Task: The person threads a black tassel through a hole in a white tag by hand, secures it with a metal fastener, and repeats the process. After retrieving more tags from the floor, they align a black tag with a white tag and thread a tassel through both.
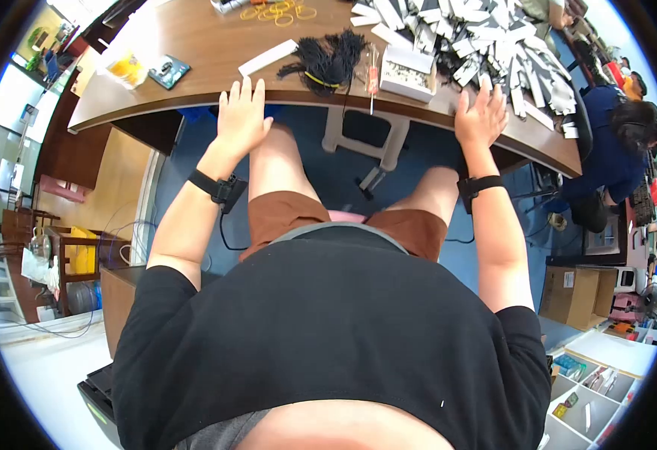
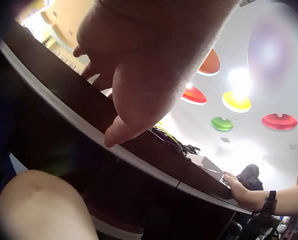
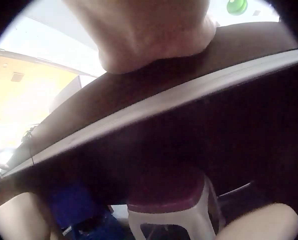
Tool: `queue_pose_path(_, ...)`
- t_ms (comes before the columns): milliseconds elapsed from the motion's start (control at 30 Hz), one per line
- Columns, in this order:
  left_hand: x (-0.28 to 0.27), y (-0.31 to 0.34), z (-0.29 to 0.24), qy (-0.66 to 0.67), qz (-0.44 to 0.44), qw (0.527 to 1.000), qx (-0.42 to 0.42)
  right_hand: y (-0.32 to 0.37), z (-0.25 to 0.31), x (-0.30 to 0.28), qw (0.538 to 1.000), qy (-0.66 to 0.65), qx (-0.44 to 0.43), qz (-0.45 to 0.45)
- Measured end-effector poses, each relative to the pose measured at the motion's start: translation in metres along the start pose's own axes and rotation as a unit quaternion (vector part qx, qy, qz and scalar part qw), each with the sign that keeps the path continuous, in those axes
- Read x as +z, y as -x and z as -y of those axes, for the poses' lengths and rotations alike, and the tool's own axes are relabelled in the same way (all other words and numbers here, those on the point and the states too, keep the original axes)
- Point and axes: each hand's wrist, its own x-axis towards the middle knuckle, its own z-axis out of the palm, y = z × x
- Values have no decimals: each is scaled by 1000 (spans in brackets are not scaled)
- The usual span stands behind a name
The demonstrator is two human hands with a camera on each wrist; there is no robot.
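My left hand point(image 1: 242, 116) rests on the front edge of the brown table point(image 1: 208, 56), fingers straight and spread, holding nothing. Farther right along that edge lies my right hand point(image 1: 482, 116), likewise flat with fingers extended. Between them on the tabletop are a bundle of black cords point(image 1: 328, 64) with a yellow tie, a screwdriver point(image 1: 373, 79) with a red handle, and an open white box point(image 1: 411, 91) of small pale pieces. A long white strip point(image 1: 268, 58) lies just beyond the left fingertips. Beyond the right hand spreads a heap of white and black strips point(image 1: 486, 37).
Yellow rubber bands point(image 1: 280, 13) lie at the back of the table. A dark flat object point(image 1: 169, 72) and a yellow-and-white pack point(image 1: 126, 69) sit at the left. Under the table stands a stool point(image 3: 164, 200). Another person point(image 1: 613, 142) is at the right, near a cardboard box point(image 1: 572, 296).
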Motion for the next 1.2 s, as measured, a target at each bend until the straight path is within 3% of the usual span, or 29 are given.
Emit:
queue_pose_path(300, 0, -17, 6, 3, -35, 998, 43, -4, -2, -7, 996, -22, -50, 65)
queue_pose_path(500, -9, -33, 4, -8, -3, 998, 54, -9, -2, -10, 989, -53, -80, 112)
queue_pose_path(833, -5, -42, 5, -35, 0, 994, 100, -14, -4, -8, 988, -70, -88, 103)
queue_pose_path(967, -2, -39, 2, -69, 4, 993, 97, -11, -19, -24, 971, -177, -110, 119)
queue_pose_path(1033, -4, -39, -2, -83, 25, 992, 88, 2, -43, -24, 949, -296, -88, 64)
queue_pose_path(1167, 0, -37, 3, -95, 20, 989, 110, 61, -109, -42, 979, -187, 53, -63)
queue_pose_path(1200, 1, -36, 4, -101, 20, 988, 115, 86, -128, -39, 981, -145, 121, -45)
